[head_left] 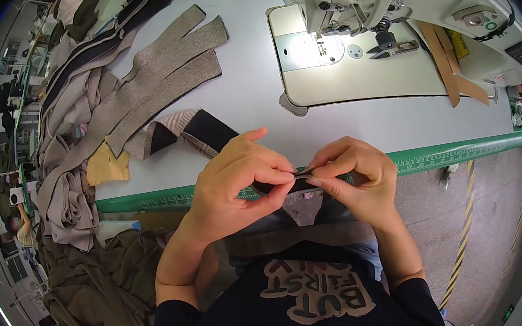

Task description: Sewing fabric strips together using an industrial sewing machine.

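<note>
Above the table's front edge, both my hands pinch the edge of a fabric strip point(213, 133), brown-grey on one side and black on the other. My left hand point(234, 176) grips it between thumb and fingertips. Close beside it, my right hand point(361, 174) is closed on the same edge, thumb below and fingers above. The strip runs from my fingers behind the left hand and lies twisted on the table. Part of it hangs dark below my fingertips. The exact fold between the fingertips is too small to make out.
Beyond my hands stands a sewing machine point(350, 6) with its lamp lit; thread snips point(386, 48) lie on its bed. Grey-brown ribbed strips point(176, 57) spread at left, near a yellow scrap point(108, 166). A green measuring tape point(455, 156) lines the table edge. Dark cloth point(106, 274) is heaped lower left.
</note>
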Tool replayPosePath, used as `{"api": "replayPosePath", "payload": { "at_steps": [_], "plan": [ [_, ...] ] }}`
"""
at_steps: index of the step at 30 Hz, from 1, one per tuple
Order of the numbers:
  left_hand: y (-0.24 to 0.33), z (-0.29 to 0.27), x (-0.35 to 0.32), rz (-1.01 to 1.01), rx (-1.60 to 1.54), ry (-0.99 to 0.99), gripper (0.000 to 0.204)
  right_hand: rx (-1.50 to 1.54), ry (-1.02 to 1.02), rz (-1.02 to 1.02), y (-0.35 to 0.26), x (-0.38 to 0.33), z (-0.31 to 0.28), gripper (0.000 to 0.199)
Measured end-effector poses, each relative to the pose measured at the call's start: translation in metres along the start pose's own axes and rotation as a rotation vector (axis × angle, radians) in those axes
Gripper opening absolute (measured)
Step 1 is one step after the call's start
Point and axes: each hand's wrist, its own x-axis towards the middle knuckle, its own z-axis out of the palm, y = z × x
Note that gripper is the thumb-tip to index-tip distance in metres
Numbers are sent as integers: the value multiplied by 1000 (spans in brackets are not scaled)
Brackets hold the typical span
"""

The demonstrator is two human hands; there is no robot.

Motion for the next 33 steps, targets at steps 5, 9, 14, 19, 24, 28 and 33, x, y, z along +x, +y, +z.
{"api": "replayPosePath", "payload": {
  "at_steps": [5,9,14,19,24,28,33],
  "plan": [
    [0,1,-2,-114,-93,-16,23,149,7,185,0,-2,1,14],
    [-1,1,-3,-166,-143,-16,22,154,-1,192,0,-1,1,14],
    [0,-2,-3,-146,-138,-47,22,141,-5,160,2,-1,2,15],
    [-1,-2,-3,-177,-174,-78,22,55,-68,93,-3,6,-1,14],
    [-2,-3,-3,-204,-189,-73,21,124,-81,146,0,6,-2,13],
    [-1,-5,0,-274,-218,-122,23,227,-48,265,-1,4,-2,13],
    [1,-4,0,-220,-144,-125,24,296,-41,320,-2,4,-2,13]
  ]
}}
